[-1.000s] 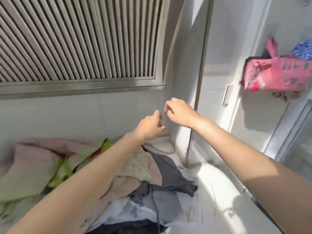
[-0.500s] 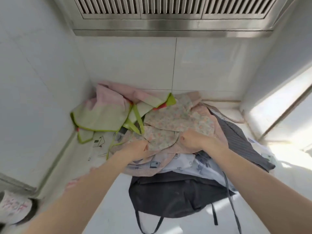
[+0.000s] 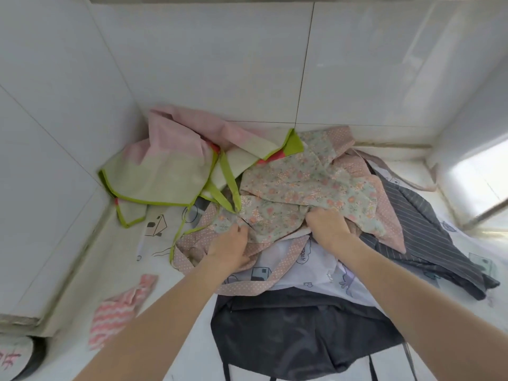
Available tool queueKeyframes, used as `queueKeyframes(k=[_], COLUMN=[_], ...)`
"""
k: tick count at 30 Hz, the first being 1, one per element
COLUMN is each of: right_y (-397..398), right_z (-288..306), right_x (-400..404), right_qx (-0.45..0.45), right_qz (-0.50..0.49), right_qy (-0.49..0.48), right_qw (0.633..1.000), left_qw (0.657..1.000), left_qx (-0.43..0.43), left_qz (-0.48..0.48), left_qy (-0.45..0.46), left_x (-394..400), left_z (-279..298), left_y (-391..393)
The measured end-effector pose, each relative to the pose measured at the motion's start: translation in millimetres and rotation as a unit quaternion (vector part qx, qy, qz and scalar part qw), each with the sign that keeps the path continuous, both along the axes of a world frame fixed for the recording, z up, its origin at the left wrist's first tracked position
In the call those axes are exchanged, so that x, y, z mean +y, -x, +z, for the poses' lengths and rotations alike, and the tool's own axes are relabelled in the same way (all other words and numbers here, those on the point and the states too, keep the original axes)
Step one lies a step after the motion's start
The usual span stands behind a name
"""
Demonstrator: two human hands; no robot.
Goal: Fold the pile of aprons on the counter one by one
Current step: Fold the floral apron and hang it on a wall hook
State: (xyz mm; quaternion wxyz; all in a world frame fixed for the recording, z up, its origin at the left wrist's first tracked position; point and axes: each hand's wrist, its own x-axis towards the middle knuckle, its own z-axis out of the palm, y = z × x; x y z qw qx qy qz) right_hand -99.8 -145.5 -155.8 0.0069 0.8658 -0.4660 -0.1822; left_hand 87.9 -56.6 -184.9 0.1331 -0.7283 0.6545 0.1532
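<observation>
A heap of aprons lies in the counter's back corner. On top is a floral apron [image 3: 302, 185] with pink dotted trim. My left hand [image 3: 229, 247] grips its near left edge and my right hand [image 3: 327, 226] grips its near middle, fingers curled into the cloth. Under it lie a white printed apron [image 3: 308, 268], a dark plain apron [image 3: 297, 334] at the front and a grey striped apron [image 3: 428, 237] at the right. A pink and pale green apron [image 3: 170, 163] with lime binding rests at the back left.
White tiled walls close the counter [image 3: 115, 259] on the left and back. A pink striped cloth [image 3: 121, 312] lies at the front left, with a round lid-like object [image 3: 16, 358] at the bottom left corner. A bright window ledge [image 3: 478, 166] is at the right.
The view swung from the vent and door down to the pile. Both hands came down from mid-air onto the floral apron and took hold of it.
</observation>
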Motion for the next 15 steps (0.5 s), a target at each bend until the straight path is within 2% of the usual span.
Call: queueKeyframes(k=[4, 6, 7, 9, 10, 12, 14, 15], right_y=[-4, -6, -5, -2, 1, 6, 8, 9], right_z=[49, 89, 114, 155, 174, 217, 272, 307], right_x=[-17, -23, -28, -40, -43, -49, -42, -31], right_qx=[-0.185, -0.279, -0.322, -0.375, -0.391, -0.408, -0.441, -0.473], right_qz=[-0.1, -0.146, -0.17, -0.199, -0.202, -0.201, -0.182, -0.166], right_qy=[0.019, 0.011, 0.013, 0.027, 0.037, 0.08, 0.168, 0.212], right_qw=[0.978, 0.949, 0.931, 0.905, 0.897, 0.887, 0.863, 0.839], left_qw=[0.999, 0.986, 0.963, 0.873, 0.83, 0.773, 0.747, 0.733], left_qx=[0.008, 0.094, 0.173, 0.35, 0.404, 0.474, 0.49, 0.496], left_qz=[0.03, 0.106, 0.17, 0.291, 0.324, 0.336, 0.305, 0.289], left_qy=[0.029, 0.088, 0.118, 0.178, 0.207, 0.256, 0.33, 0.364], left_x=[-10, -19, -28, -46, -54, -68, -73, -70], left_z=[7, 21, 36, 74, 100, 162, 233, 270], left_y=[1, -6, -10, -19, -24, -33, -37, -38])
